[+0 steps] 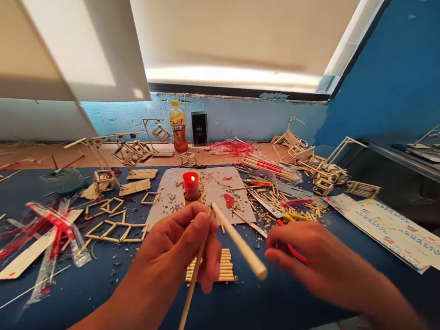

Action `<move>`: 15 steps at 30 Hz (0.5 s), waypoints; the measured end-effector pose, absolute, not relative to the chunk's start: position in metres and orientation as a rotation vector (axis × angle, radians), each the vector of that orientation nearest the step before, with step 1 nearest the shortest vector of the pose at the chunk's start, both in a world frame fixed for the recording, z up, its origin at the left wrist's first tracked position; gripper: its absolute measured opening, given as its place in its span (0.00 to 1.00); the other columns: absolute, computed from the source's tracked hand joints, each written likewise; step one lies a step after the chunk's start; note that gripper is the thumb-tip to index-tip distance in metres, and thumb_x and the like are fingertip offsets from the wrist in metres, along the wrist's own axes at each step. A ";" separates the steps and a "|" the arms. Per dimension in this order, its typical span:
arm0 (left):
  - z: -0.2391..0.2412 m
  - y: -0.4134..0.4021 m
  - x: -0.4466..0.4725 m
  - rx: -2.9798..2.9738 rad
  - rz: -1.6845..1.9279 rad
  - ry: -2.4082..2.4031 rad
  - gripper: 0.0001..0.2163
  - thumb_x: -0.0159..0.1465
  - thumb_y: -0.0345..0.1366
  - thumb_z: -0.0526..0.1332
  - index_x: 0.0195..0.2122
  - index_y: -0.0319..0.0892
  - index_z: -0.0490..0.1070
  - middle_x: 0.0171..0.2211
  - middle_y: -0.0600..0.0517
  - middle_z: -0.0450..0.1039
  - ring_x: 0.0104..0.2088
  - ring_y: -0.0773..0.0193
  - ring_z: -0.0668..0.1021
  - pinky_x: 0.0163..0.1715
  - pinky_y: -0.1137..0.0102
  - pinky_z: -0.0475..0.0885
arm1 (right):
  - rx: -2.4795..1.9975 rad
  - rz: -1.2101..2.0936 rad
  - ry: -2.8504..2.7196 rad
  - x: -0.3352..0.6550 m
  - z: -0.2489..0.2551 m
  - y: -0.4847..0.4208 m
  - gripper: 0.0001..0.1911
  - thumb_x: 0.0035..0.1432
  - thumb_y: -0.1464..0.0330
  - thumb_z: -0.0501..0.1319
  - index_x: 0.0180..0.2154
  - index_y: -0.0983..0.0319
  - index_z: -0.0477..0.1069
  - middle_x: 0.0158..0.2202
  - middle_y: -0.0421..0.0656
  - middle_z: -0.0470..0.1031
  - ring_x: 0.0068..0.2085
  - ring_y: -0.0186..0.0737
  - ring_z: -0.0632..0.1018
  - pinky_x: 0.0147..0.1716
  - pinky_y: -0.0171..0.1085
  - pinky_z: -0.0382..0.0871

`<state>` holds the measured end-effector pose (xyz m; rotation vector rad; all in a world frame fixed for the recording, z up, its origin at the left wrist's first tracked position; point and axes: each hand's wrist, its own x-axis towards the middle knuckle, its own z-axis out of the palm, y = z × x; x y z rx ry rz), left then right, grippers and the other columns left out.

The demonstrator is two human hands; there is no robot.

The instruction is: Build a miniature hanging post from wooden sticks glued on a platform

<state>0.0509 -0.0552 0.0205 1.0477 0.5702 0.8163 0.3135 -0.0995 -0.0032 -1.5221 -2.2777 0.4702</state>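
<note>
Between the thumb and fingers of my left hand (184, 245) is a thin wooden stick (191, 301) that slants down toward me. A second wooden stick (240, 243) meets it near my fingertips and points down to the right; whether the two are joined I cannot tell. My right hand (321, 264), slightly blurred, hovers over a red-handled cutting tool (297, 253), its thumb and forefinger apart and nothing visible between them. A lit red candle (191, 186) stands beyond my left hand on a scrap-strewn board (164, 193). Below the fingers lies a stick panel (226, 267).
Stick frames (113, 229) and plastic wrappers (58, 225) lie left. Cut stick pieces (309, 211) and small stick models (327, 176) are on the right, near printed cardboard strips (395, 232). A drink bottle (178, 127) stands at the back by the wall.
</note>
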 end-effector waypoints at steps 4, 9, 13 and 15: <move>0.029 -0.040 0.049 1.056 0.891 0.616 0.18 0.67 0.50 0.71 0.30 0.41 0.72 0.19 0.58 0.74 0.18 0.75 0.70 0.20 0.82 0.65 | -1.757 0.252 -2.352 0.359 0.019 -0.020 0.17 0.77 0.63 0.52 0.41 0.60 0.78 0.36 0.44 0.82 0.36 0.42 0.80 0.37 0.41 0.71; 0.023 -0.024 0.049 1.085 0.949 0.650 0.16 0.67 0.49 0.70 0.33 0.41 0.73 0.20 0.56 0.76 0.17 0.74 0.71 0.18 0.81 0.64 | -1.962 0.133 -2.346 0.384 0.014 0.083 0.14 0.72 0.60 0.63 0.52 0.61 0.76 0.52 0.47 0.79 0.48 0.45 0.82 0.48 0.48 0.79; 0.012 -0.020 0.046 1.096 0.930 0.674 0.19 0.66 0.53 0.70 0.34 0.40 0.75 0.18 0.56 0.76 0.13 0.75 0.70 0.16 0.82 0.63 | -2.043 0.093 -2.387 0.376 -0.003 0.116 0.16 0.71 0.61 0.64 0.55 0.61 0.74 0.55 0.48 0.78 0.49 0.46 0.82 0.49 0.49 0.80; 0.008 -0.020 0.044 1.096 0.913 0.696 0.19 0.65 0.54 0.70 0.34 0.41 0.75 0.17 0.57 0.76 0.12 0.75 0.70 0.15 0.82 0.62 | -2.016 0.064 -2.401 0.370 -0.007 0.117 0.16 0.71 0.61 0.64 0.55 0.61 0.74 0.55 0.48 0.78 0.49 0.46 0.82 0.49 0.49 0.80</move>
